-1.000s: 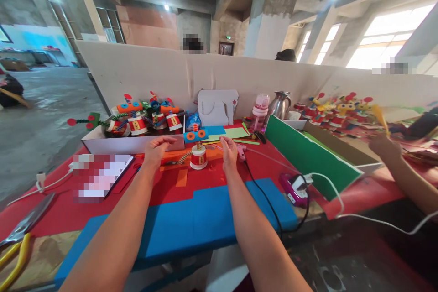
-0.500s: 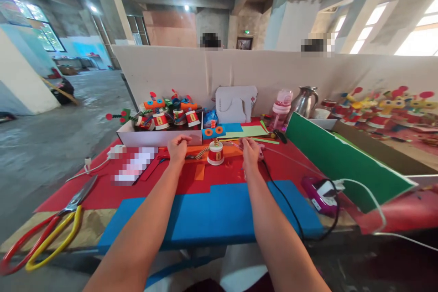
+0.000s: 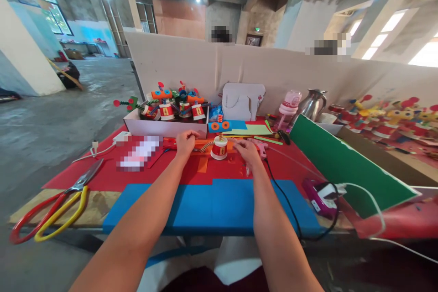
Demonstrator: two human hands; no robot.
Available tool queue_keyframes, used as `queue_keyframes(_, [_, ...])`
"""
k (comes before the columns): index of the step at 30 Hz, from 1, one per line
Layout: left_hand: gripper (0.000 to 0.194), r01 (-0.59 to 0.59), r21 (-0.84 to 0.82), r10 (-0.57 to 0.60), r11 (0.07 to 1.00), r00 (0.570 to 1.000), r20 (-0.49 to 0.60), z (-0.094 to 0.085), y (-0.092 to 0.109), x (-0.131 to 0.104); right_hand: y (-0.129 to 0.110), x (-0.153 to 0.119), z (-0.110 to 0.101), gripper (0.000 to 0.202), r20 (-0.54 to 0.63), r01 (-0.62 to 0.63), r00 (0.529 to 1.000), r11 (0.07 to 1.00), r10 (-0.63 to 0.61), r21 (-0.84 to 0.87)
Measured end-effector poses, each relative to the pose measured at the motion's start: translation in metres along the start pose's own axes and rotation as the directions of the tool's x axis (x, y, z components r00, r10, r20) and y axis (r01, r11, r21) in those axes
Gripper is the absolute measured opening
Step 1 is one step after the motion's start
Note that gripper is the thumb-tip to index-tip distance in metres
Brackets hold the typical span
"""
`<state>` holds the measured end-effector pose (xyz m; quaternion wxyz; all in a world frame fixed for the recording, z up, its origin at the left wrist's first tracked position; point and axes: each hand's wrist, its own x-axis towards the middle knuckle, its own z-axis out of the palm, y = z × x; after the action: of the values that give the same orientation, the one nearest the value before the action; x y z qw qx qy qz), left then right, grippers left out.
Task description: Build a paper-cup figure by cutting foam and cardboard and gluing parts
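Watching from my remote post, I log both hands forward over the red table covering (image 3: 185, 178), one on either side of a paper-cup figure (image 3: 219, 148). The figure stands upright between them, slightly to the far side: red cup, spring neck, blue tube head with orange ring eyes.

Left hand (image 3: 185, 143): fingers curled in, thumb side toward the cup. A coiled paper limb (image 3: 206, 147) runs from the cup's left side to just beside this hand; I cannot tell whether the fingertips pinch its end.

Right hand (image 3: 249, 150): fingers half bent and drawn near one another, apart from the cup. I cannot tell whether anything thin is held. The pink glue gun (image 3: 260, 148) lies just beyond it, to the right.

Step in hand, my judgement: fine assembly work around the figure's sides. The next move calls for a light fingertip grip, since the coil likely flexes easily and the cup could tip. An orange paper piece (image 3: 203, 164) lies near-left of the cup.
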<state>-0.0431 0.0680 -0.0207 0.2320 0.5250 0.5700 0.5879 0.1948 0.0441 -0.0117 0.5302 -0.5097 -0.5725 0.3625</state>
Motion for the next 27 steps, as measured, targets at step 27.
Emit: queue_keyframes(27, [0.028, -0.039, 0.033, 0.037, 0.999, 0.998, 0.055, 0.0, 0.011, -0.003, -0.01, -0.005, 0.0, 0.017, 0.1, 0.117, 0.991, 0.927, -0.087, -0.356])
